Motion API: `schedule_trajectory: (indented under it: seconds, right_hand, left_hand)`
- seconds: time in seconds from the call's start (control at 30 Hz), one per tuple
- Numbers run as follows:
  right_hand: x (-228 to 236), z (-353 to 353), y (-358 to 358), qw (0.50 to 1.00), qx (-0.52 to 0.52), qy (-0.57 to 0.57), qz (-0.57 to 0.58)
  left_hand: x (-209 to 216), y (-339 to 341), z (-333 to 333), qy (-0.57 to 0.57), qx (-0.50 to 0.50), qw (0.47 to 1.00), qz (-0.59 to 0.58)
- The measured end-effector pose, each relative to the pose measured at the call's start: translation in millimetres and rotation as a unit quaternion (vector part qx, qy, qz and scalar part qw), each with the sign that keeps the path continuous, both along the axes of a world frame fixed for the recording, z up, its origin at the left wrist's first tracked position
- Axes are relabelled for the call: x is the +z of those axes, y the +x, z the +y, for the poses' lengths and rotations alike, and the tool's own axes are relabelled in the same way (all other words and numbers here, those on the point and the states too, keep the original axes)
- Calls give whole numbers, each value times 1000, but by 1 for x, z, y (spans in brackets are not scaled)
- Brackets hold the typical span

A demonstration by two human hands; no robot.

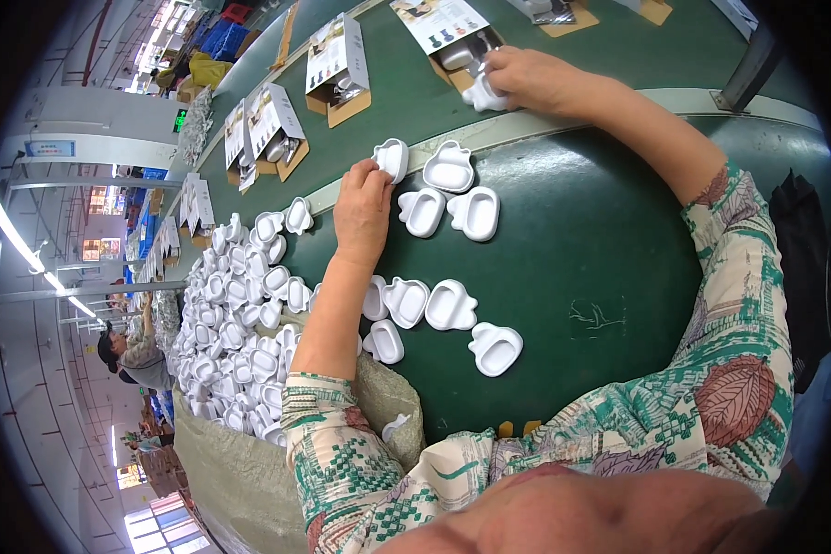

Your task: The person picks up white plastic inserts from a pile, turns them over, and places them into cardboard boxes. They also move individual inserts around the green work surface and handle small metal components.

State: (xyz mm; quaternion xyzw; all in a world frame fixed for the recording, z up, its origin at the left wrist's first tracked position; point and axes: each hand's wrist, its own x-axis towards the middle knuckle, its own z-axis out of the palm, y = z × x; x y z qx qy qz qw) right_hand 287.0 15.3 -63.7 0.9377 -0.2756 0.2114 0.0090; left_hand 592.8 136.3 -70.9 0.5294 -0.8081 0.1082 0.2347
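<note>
My left hand (pixel 363 198) has its fingers closed on a small white tray-shaped plastic part (pixel 391 160) with a wavy end, at the pale strip along the green table. Farther right, my right hand (pixel 532 81) grips another white part (pixel 483 92) at the open end of a printed cardboard box (pixel 445 28). Grey and clear contents show inside that box. Between my hands and a little nearer lie several like parts, among them one white piece (pixel 449 172) with its hollow side up. More loose pieces, such as one white part (pixel 496 349), rest on the table nearer to me.
A big heap of white parts (pixel 235 342) spills from an olive woven sack (pixel 240 475) at the left. Several open boxes, including a printed box (pixel 337 65), stand along the belt. A metal post (pixel 752 69) rises at the far right. Another person (pixel 138 355) is beyond the heap.
</note>
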Motion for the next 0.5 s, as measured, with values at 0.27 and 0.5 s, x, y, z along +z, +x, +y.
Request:
schedule_trajectory:
  seconds: [0.27, 0.5]
  right_hand:
    - [8, -16, -21, 984, -100, -144, -20]
    - [14, -32, -31, 932, -242, -253, -92]
  left_hand:
    - [17, 36, -25, -33, 56, 997, -49]
    - [39, 72, -95, 23, 174, 971, -160]
